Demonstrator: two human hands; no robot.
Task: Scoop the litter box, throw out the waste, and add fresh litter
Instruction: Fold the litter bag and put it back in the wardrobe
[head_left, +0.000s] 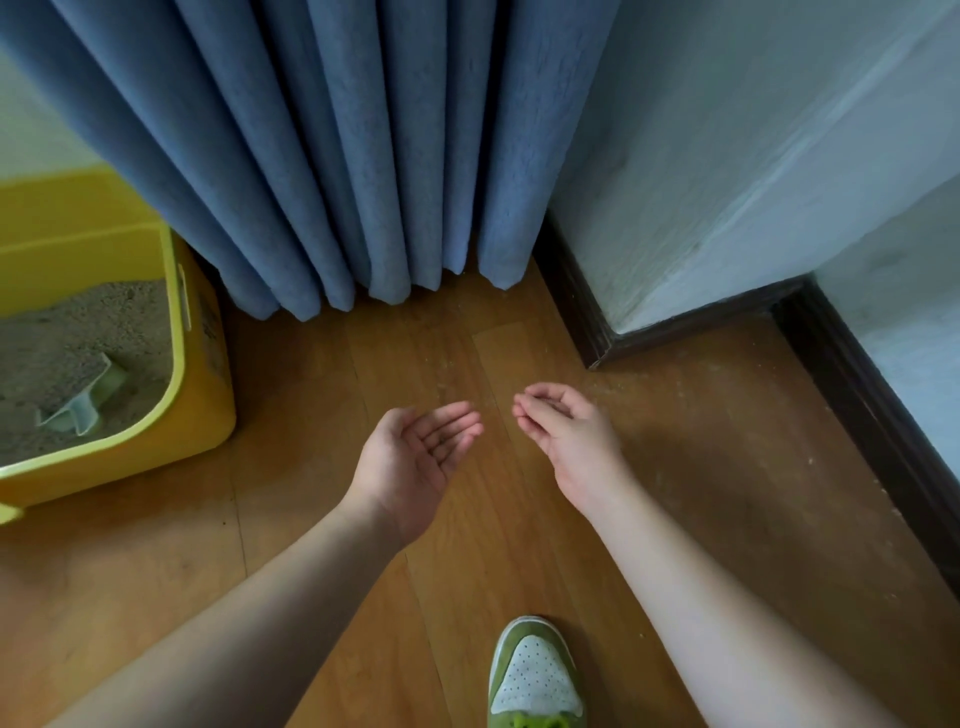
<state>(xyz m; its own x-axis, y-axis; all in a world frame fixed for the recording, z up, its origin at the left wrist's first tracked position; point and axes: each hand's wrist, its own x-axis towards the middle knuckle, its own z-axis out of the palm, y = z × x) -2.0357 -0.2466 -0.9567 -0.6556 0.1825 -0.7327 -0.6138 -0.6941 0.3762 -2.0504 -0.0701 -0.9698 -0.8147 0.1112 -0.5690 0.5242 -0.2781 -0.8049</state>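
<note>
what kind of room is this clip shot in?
Likely a home room, in a corner by a window. Blue curtains hang to a wooden plank floor with dark skirting, and a yellow litter box stands at the left with a scoop lying in the litter.

Wooden plank floor carried a yellow litter box at left, standing near the curtain hem. Scattered litter grains lay on the boards by the dark baseboard. One green-and-white shoe stood at bottom.
</note>
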